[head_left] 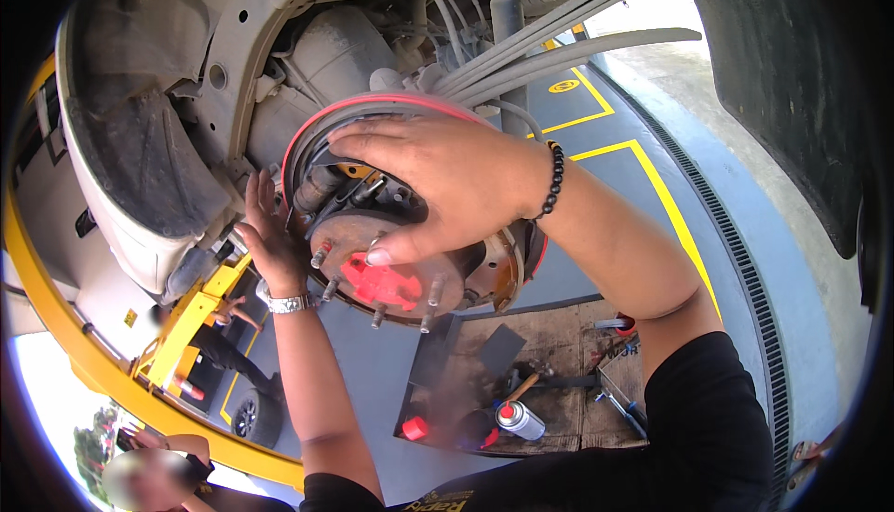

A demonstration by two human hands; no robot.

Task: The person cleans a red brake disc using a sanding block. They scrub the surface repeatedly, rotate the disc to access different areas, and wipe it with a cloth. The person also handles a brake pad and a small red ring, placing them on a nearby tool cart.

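Observation:
Under the raised vehicle, a drum brake assembly is exposed, with a red-rimmed backing plate (400,99) and a round wheel hub (442,275) with red paint on its face and several studs. My right hand (438,172), with a black beaded bracelet at the wrist, reaches over the top of the assembly. Its fingers lie stretched across the upper brake shoe (321,149) and its thumb points down at the hub. At the assembly's left edge is my left hand (272,247), wearing a metal watch, fingers up and apart. The left palm's contact is partly hidden.
Below stands a cardboard-covered work surface (559,419) with a spray can (521,421), red cap (415,428), hammer (524,385) and other tools. Grey hoses (577,60) cross above right. A yellow lift frame (200,312), a tyre (257,417) and other people (154,475) are at left.

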